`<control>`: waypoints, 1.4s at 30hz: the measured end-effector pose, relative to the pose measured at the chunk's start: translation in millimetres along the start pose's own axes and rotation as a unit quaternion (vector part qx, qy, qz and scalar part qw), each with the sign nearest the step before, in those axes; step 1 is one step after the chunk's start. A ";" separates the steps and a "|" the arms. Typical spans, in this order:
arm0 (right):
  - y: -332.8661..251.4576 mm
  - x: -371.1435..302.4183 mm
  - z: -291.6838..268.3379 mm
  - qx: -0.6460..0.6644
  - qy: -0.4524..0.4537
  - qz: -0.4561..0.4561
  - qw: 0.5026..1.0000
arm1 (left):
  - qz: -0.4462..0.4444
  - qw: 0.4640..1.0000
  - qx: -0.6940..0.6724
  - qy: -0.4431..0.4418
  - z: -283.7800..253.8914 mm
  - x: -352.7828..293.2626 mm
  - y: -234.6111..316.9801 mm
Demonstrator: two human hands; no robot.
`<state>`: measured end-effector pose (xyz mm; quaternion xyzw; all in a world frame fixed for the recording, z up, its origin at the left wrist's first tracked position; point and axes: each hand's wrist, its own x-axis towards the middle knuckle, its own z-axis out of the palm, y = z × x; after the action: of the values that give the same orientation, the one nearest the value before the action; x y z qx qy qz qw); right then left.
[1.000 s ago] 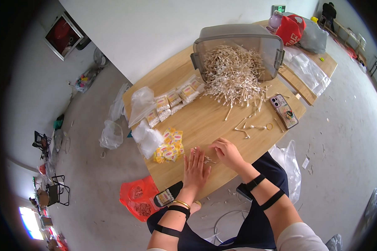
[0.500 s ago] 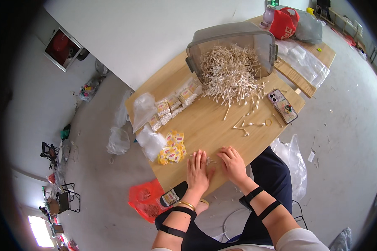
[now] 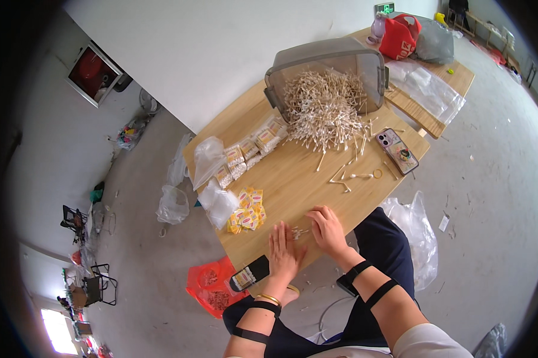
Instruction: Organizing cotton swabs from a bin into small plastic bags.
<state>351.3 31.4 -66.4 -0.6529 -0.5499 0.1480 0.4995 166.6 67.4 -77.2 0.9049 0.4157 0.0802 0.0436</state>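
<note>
My left hand (image 3: pixel 286 253) lies on the near edge of the wooden table (image 3: pixel 287 197), fingers stretched out and held nothing visible. A few cotton swabs (image 3: pixel 299 233) rest on the tabletop right beside its fingertips. On their other side is my right hand (image 3: pixel 329 232), palm down with fingers slightly bent and nothing seen in them; its underside is hidden. Ahead of my left hand sits a pile of small yellow and white cards (image 3: pixel 247 211). A large heap of cotton swabs (image 3: pixel 326 113) spills from a grey translucent bin (image 3: pixel 373 77) tipped on its side.
Filled swab packs (image 3: pixel 245 152) stand in a row at the left, beside clear plastic bags (image 3: pixel 219 204). A phone (image 3: pixel 397 151), loose swabs and a ring-shaped band (image 3: pixel 377 173) lie at the right. Near the front edge is a black case-like item (image 3: pixel 250 273), above a red bag (image 3: pixel 209 286).
My hands have drawn slightly apart, and the swabs between them show more fully. The left hand has shifted a little toward me. The whole view has tilted slightly.
</note>
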 end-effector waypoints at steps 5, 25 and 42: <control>-15.7 -2.5 45.4 0.091 -0.009 0.029 0.995 | 0.031 0.999 0.005 -0.008 11.2 0.8 4.0; 34.0 118.5 34.7 -0.419 -0.126 0.092 0.895 | -0.007 0.997 -0.068 0.032 3.4 -0.7 9.6; 96.8 137.3 -57.0 -0.356 -0.057 0.079 0.929 | -0.011 0.999 -0.047 0.013 1.1 -3.3 4.4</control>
<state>497.1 132.4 -70.3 -0.8196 -0.5407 0.0186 0.1888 168.0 62.0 -78.0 0.8959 0.4224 0.1111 0.0814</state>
